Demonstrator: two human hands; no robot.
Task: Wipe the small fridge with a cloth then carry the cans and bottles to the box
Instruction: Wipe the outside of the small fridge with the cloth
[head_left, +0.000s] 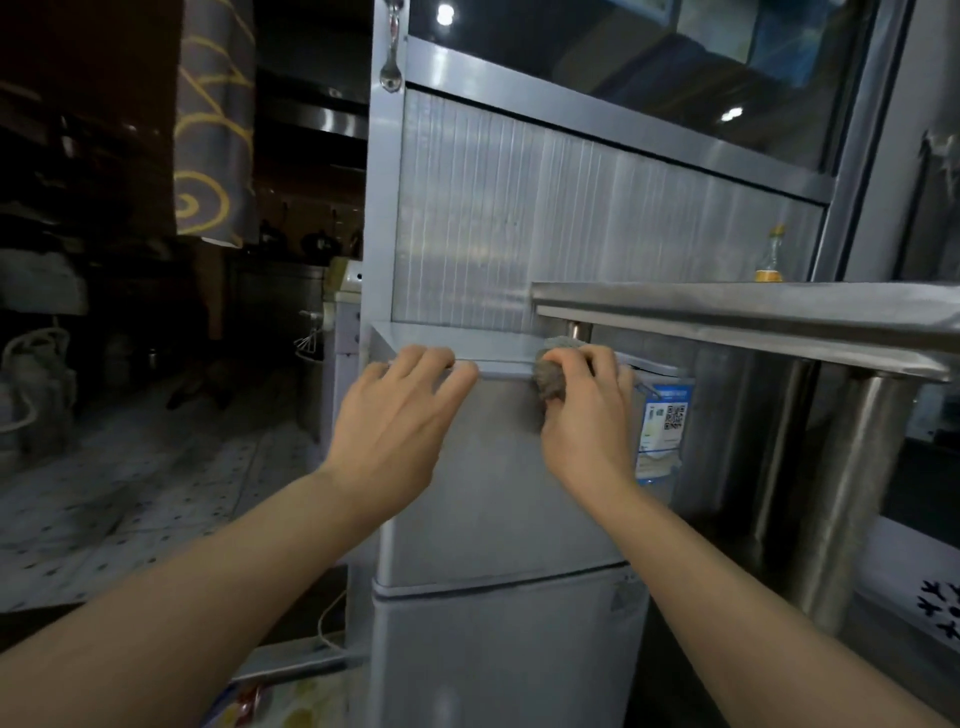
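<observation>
Head view showed your hands at the top front edge of the small fridge (498, 467). Your left hand (400, 415) lay spread, its straight fingers resting on the fridge's top edge and holding nothing. Your right hand (587, 410) gripped a balled grey cloth (549, 376), fingers curled round it, pressing it against the same edge just right of the left hand. A steel table (753, 312) jutted over the fridge's right side, with a bottle (771, 257) standing on it.

cloth (549, 375): mostly hidden under our right hand (584, 410)
fridge (498, 519): base cut off below
label (666, 431): print unreadable
</observation>
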